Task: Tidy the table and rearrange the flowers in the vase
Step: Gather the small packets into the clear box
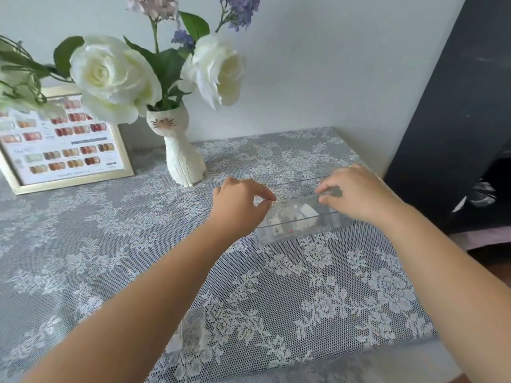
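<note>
A clear plastic box (pixel 297 228) with small white items inside sits on the lace-covered table (pixel 318 299), right of centre. My left hand (pixel 240 205) pinches the box's left rim. At the box's right rim, my right hand (pixel 356 193) grips with fingers curled over the edge. Behind and to the left stands a white cat-shaped vase (pixel 181 150), upright. It holds two large white roses (pixel 110 76) and purple blossoms (pixel 240 9) on green stems.
A gold-framed chart of nail colours (pixel 60 145) leans against the wall at the back left. More greenery (pixel 16 78) hangs in at the far left. A dark panel (pixel 456 120) stands beyond the table's right edge. A small clear piece (pixel 190 333) lies near the front edge.
</note>
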A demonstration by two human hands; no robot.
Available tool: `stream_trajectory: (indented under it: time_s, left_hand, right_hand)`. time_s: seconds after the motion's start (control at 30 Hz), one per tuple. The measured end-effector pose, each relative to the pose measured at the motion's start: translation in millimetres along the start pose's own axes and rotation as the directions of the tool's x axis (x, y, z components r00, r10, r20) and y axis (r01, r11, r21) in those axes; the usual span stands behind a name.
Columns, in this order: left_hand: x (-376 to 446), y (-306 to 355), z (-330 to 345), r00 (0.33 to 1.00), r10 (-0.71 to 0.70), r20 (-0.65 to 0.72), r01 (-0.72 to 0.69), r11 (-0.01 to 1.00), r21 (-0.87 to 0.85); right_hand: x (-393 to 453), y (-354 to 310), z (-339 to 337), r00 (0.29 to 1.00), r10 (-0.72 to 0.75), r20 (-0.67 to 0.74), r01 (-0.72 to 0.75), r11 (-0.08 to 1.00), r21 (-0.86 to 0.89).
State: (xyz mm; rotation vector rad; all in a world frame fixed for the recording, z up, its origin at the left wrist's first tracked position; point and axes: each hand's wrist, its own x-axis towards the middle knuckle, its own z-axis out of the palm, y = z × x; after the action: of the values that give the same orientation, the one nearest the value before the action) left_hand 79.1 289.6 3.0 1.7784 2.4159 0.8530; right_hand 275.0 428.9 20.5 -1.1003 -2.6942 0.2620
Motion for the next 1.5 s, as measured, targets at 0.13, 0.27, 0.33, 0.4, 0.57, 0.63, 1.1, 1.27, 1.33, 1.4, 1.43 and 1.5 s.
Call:
stream_trajectory:
  time_s: [0.13,0.27,0.33,0.4,0.57,0.63,1.1,1.27,1.33,1.4,1.43,1.5]
  left_hand:
    - [-14,-4,-18,0.999,0.024,-0.049,-0.027,0.997,-0.069]
    - [-39,-20,-49,0.998,0.063,-0.022,-0.064,0.996,-0.069]
    - [-57,-35,-65,0.995,0.055,0.087,-0.051,0.997,-0.052]
    - [-77,-53,-79,0.974,0.023,0.227,-0.022,1.0,-0.007]
    - [-129,-95,-101,0.932,-0.187,0.312,0.145,0.978,0.153]
    - [-146,-107,-102,0.924,-0.271,0.27,0.227,0.956,0.184]
    - [-167,-126,-79,0.948,-0.248,0.201,0.207,0.957,0.201]
    - [-165,-122,-80,0.957,-0.18,0.228,0.167,0.983,0.074]
    - [-165,-121,-80,0.961,-0.16,0.228,0.161,0.987,0.016]
    - [-163,-120,-81,0.948,-0.155,0.276,0.167,0.986,-0.018]
    - [-162,-121,-82,0.936,-0.155,0.317,0.171,0.985,-0.021]
    - [-158,-122,-84,0.905,-0.156,0.395,0.169,0.986,0.002]
  right_hand:
    - [-13,-14,-3,0.995,-0.009,-0.103,0.012,0.999,0.03]
    - [-33,-57,0,0.965,-0.144,-0.219,0.18,0.972,0.154]
    - [-43,-85,4,0.951,-0.222,-0.217,0.27,0.937,0.224]
    - [-54,-113,10,0.941,-0.289,-0.174,0.331,0.893,0.306]
    - [-68,-170,34,0.903,-0.428,-0.023,0.401,0.824,0.4]
    - [-72,-190,46,0.886,-0.462,0.02,0.414,0.811,0.414]
    - [-97,-208,88,0.864,-0.428,0.263,0.367,0.896,0.251]
    - [-102,-211,83,0.869,-0.454,0.196,0.352,0.846,0.4]
    - [-103,-210,78,0.867,-0.456,0.2,0.313,0.812,0.492]
    - [-105,-208,74,0.864,-0.46,0.205,0.287,0.784,0.551]
    - [-105,-206,72,0.864,-0.46,0.204,0.279,0.775,0.567]
    - [-104,-203,70,0.87,-0.449,0.203,0.262,0.771,0.581]
